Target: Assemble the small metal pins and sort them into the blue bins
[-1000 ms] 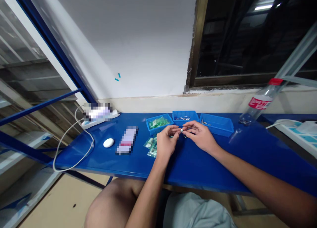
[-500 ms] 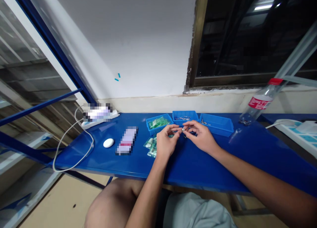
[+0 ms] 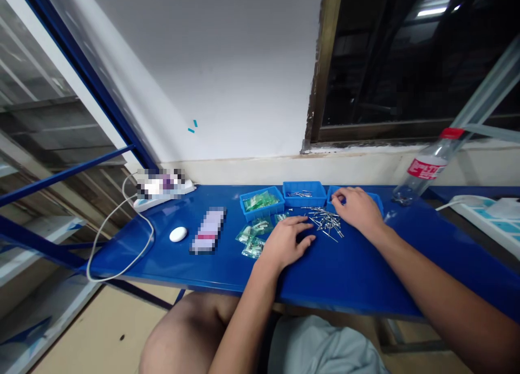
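Observation:
My left hand (image 3: 287,240) rests low over the table with its fingers spread and nothing in them. Just right of its fingertips lies a loose pile of long thin metal pins (image 3: 326,221), like blind rivets. My right hand (image 3: 359,210) is at the near left part of the right blue bin (image 3: 376,201), its thumb and fingers curled together; whatever they hold, if anything, is hidden. Small green-tinted bags (image 3: 254,247) with pieces inside lie left of my left hand. The middle bin (image 3: 304,202) has more pins, and green bags fill the left bin (image 3: 262,212).
A blurred-out phone-like slab (image 3: 208,230) and a white oval object (image 3: 177,234) lie on the left of the blue table (image 3: 341,282). Behind them is a power strip (image 3: 164,198) with a looping white cable. A red-capped bottle (image 3: 428,168) stands at the back right.
My hands, together at a small pale piece before, have come apart. The left moved down and spread; the right moved right to the bin. The pin pile now shows.

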Available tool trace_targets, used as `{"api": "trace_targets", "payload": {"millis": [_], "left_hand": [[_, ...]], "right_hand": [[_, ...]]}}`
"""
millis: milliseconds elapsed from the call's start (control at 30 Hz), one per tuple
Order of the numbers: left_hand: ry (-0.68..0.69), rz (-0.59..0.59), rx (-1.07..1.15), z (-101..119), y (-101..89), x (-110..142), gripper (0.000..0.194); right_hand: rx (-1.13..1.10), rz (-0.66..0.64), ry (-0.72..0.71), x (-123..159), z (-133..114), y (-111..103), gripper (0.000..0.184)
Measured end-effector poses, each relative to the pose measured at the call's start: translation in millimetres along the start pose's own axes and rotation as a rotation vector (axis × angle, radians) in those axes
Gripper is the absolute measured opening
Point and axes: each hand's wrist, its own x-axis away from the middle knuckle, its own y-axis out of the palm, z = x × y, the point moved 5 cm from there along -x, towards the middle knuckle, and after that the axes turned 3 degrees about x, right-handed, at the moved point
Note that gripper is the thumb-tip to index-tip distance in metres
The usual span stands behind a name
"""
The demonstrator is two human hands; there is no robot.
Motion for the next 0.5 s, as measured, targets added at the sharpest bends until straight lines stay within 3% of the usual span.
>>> {"api": "trace_targets", "payload": {"millis": [67, 200, 367, 500], "left_hand": [[0.033, -0.054, -0.022, -1.9, 4.9, -0.2, 0.03], [0.005, -0.055, -0.006, -9.7, 6.8, -1.3, 0.026], [-0.042, 0.018, 0.01, -14.5, 5.2, -0.5, 0.031], [-0.101, 0.133, 0.056, -13.9, -2.7, -0.6, 0.03]], "right_hand": [[0.035, -0.025, 0.016, 0.8, 3.7, 2.6, 0.025], [-0.001, 0.055, -0.03, 0.9, -4.1, -3.3, 0.025], [-0.223, 0.142, -0.212, 4.8, -36.4, -14.3, 0.02], [-0.424, 0.139, -0.31, 14.3, -65.7, -21.3, 0.015]]}}
